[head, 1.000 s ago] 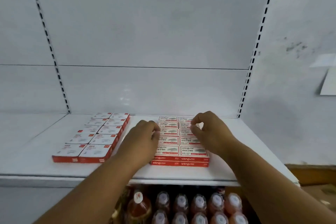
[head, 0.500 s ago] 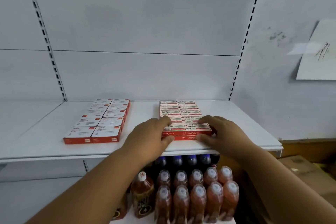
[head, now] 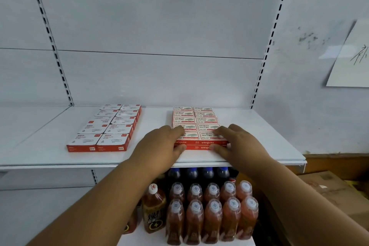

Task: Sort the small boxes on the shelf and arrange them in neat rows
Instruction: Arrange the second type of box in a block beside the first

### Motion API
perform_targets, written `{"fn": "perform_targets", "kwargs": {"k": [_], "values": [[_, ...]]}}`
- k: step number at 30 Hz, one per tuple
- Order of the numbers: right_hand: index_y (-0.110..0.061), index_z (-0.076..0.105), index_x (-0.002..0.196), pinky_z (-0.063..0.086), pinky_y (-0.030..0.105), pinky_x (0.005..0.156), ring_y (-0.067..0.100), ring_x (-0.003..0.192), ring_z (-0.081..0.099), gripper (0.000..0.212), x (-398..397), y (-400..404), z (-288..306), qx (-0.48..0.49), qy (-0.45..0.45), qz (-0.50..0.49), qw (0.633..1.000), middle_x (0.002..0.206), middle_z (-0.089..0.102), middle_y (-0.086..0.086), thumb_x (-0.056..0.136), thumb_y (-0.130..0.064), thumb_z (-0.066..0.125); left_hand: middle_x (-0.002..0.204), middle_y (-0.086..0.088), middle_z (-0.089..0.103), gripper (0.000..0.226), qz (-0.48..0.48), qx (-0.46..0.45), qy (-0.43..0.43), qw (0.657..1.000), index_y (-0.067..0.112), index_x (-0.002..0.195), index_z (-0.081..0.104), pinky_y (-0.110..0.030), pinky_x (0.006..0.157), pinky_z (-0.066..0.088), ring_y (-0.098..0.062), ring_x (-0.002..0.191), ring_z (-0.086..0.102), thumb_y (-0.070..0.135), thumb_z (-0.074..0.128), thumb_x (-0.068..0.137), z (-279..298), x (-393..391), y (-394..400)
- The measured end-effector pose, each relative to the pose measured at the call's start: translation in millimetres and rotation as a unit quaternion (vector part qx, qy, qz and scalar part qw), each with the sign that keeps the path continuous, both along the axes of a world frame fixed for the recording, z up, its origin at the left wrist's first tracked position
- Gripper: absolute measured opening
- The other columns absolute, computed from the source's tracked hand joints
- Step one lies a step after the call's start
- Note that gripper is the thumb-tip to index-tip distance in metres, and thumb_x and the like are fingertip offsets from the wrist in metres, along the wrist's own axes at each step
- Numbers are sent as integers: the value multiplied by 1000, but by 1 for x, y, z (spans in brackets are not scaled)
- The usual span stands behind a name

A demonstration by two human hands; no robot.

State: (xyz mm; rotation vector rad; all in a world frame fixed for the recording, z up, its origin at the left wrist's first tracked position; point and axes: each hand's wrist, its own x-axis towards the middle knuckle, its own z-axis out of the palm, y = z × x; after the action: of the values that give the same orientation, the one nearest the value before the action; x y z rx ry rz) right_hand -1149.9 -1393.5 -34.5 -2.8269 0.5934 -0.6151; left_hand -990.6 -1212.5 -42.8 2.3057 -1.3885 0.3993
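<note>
Both hands barely shifted: left hand and right hand still clamp the staple-box stack.

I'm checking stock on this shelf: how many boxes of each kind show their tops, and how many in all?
White-topped paper clip boxes, left block, two columns of five: 10
Red-bordered staple boxes, right block, two columns of five on top: 10
Total tops showing: 20

The staple block has a second layer beneath; only its front edge shows, so it is not counted. The left hand and right hand hold its front.
</note>
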Motion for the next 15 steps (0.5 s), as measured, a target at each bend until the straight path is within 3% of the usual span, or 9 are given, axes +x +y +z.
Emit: {"fn": "perform_targets", "kwargs": {"k": [4,8,15], "values": [[-33,57,130,52,28,83,13,97,56,47,-6,6,-3,-11,-35,-3,999,123,47,-6,88,-52,61,117,6,54,52,16,-15,-13,1000,38,136,39,-25,77,45,-13,100,55,61,47,90,-2,-1,3],[-27,67,110,39,8,70,4,82,60,27,-7,5,0,53,-80,5,995,108,53,-10,85,-35,72,116,5,57,49,31,-38,-7,999,35,133,40,-22,77,43,-12,99,56,50,57,89,-6,-5,3],[-26,70,100,37,6,67,0,80,56,20,-6,4,3,80,-92,-7,993,99,53,-15,81,-29,76,101,8,56,37,44,-57,49,996,36,121,58,-20,68,38,-9,82,54,45,66,86,-1,-4,0]]}}
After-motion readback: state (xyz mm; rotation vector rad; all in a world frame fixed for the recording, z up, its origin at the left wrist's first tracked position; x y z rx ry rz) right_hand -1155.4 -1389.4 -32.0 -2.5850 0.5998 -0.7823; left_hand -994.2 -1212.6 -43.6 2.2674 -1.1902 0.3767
